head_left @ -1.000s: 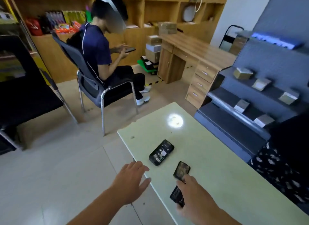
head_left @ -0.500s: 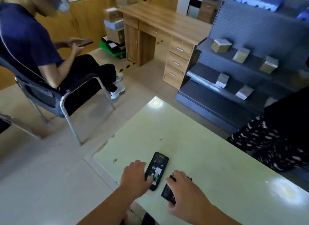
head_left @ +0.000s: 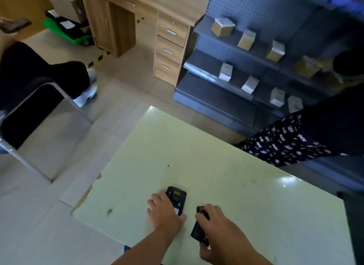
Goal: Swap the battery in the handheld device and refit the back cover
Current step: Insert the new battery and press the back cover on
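Resting on pale green table (head_left: 226, 156), left hand (head_left: 164, 212) spread on device (head_left: 176, 198), right hand (head_left: 218, 228) pinching black parts (head_left: 197, 230).

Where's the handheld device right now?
In the head view the device lies on the pale table near its front edge, under the left hand, left of the right hand.

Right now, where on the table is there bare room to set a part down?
Bare: the table's whole far half beyond the device, and right of the right hand. Crowded: the near edge, around both hands.
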